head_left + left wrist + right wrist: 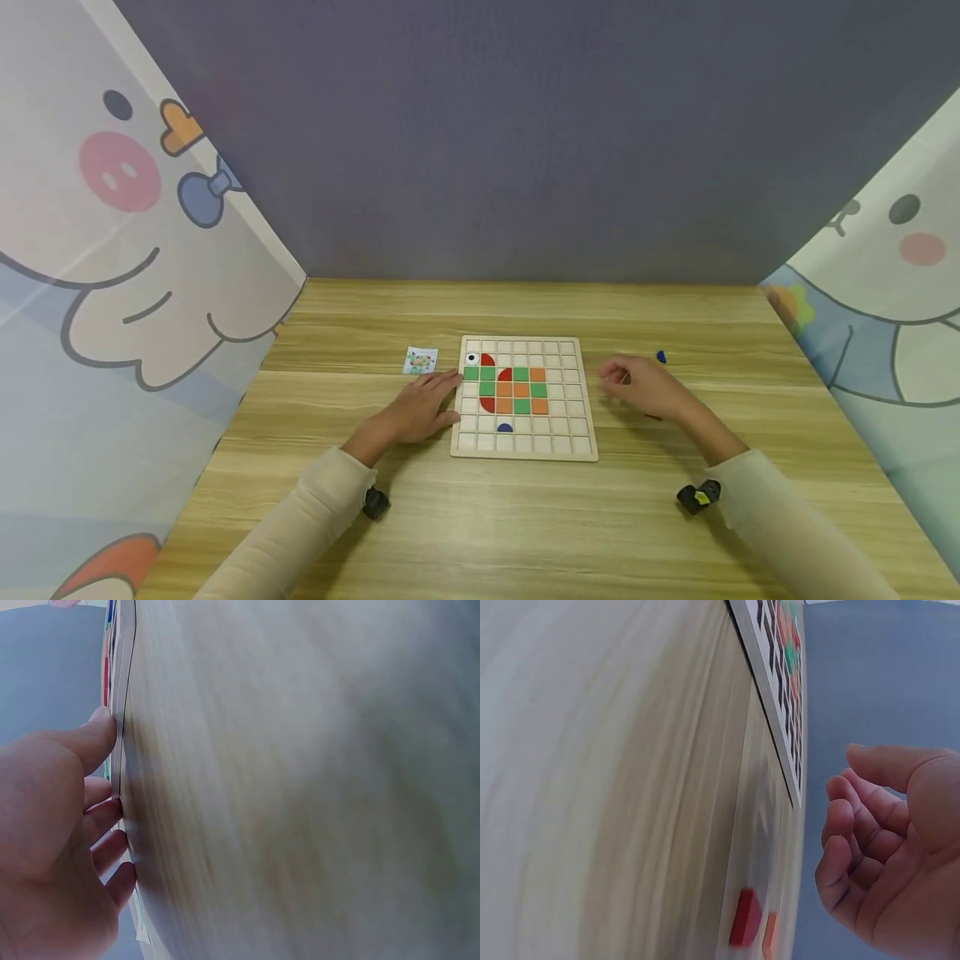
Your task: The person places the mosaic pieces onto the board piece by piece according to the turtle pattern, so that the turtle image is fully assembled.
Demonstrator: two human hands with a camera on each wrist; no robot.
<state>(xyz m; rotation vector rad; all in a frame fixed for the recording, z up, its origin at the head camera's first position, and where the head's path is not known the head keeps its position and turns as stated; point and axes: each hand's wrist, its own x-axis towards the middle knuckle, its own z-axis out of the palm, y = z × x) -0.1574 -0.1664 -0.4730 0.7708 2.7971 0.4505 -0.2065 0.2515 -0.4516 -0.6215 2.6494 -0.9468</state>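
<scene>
A square wooden grid board [570, 446] lies on the table, with green, orange and red tiles forming a pattern in its cells. A white tile with a black dot [472, 359] sits near its upper left corner, and a blue semicircle tile [505, 427] lies in a lower cell. My left hand [423, 407] rests at the board's left edge, its thumb and fingertips touching the rim. Right of the board, my right hand [645, 387] hovers above the table with loosely bent fingers. In the right wrist view, nothing shows between its thumb [885, 765] and fingers.
Left of the board lies a small printed card [420, 360]. Another blue piece [662, 357] lies beyond the right hand. A red piece [746, 919] and an orange piece [769, 937] lie on the table near that hand. A grey wall [525, 167] stands behind the table.
</scene>
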